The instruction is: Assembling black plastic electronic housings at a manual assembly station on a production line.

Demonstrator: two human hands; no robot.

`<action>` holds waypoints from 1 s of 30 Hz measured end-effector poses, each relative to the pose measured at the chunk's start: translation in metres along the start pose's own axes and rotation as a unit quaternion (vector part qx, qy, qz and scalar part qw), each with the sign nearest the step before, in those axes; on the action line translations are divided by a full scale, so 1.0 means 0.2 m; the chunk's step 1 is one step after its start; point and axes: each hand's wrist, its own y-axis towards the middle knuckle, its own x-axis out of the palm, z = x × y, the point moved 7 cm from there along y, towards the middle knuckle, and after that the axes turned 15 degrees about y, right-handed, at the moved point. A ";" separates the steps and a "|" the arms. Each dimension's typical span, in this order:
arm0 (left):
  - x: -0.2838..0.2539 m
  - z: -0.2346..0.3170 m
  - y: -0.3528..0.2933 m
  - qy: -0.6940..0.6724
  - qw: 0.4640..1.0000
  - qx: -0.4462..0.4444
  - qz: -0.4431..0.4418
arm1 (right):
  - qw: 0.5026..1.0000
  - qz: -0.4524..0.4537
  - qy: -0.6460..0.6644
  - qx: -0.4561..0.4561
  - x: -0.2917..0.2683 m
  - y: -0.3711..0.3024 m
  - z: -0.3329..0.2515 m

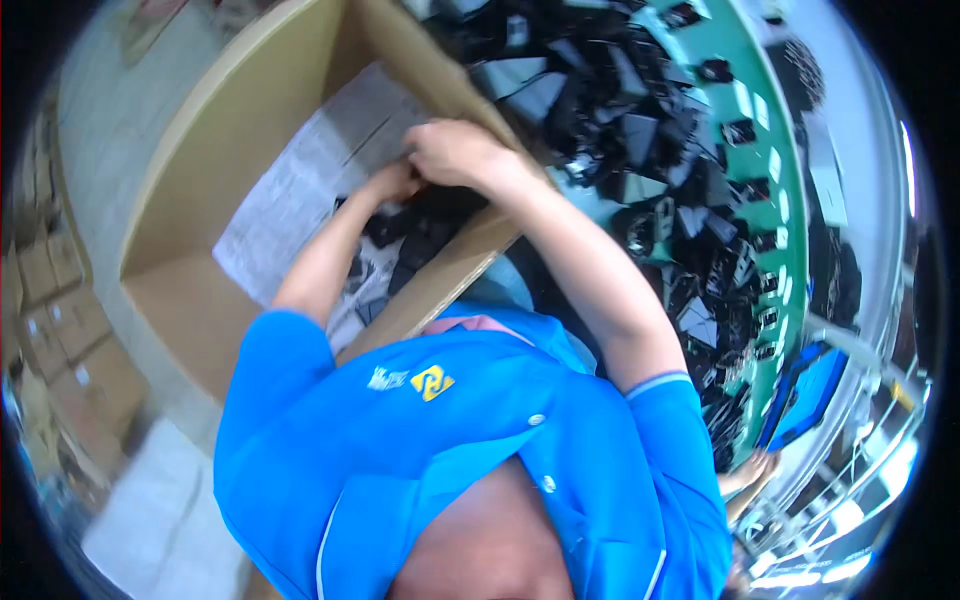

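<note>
Both of my hands are inside a large open cardboard box (200, 150), close together near its right wall. My right hand (452, 152) reaches over that wall with its fingers curled down; what they grip is hidden. Just below and left of it, my left hand (396, 184) has its fingers closed against something dark that I cannot make out. Black parts (425, 235) lie directly beneath my hands, some in clear wrapping. A whitish packing sheet (290, 195) covers much of the box's inside to the left of my hands.
Right of the box, a green worktop (785, 215) carries a big heap of black parts (640, 130). Farther right are a blue tray (808, 395) and another person's hand (755, 470). Flattened cardboard (75, 335) and a white sheet (160, 510) lie on the left floor.
</note>
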 end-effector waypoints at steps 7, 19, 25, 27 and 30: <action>-0.25 -0.56 -0.43 0.069 0.979 -0.126 0.144 | 0.982 0.034 0.077 0.169 0.22 0.27 0.33; 0.29 -0.29 -1.18 -0.435 0.771 -0.445 -0.135 | 0.868 -0.017 0.335 0.367 0.64 0.29 0.69; 0.44 -0.17 -1.11 -0.576 0.721 -0.377 -0.076 | 0.882 -0.048 0.358 0.302 0.72 0.32 0.65; 0.44 -0.12 -1.07 -0.590 0.724 -0.355 -0.053 | 0.888 -0.061 0.363 0.276 0.74 0.37 0.61; 0.41 -0.03 -0.92 -0.538 0.772 -0.338 0.008 | 0.895 -0.076 0.369 0.239 0.79 0.38 0.56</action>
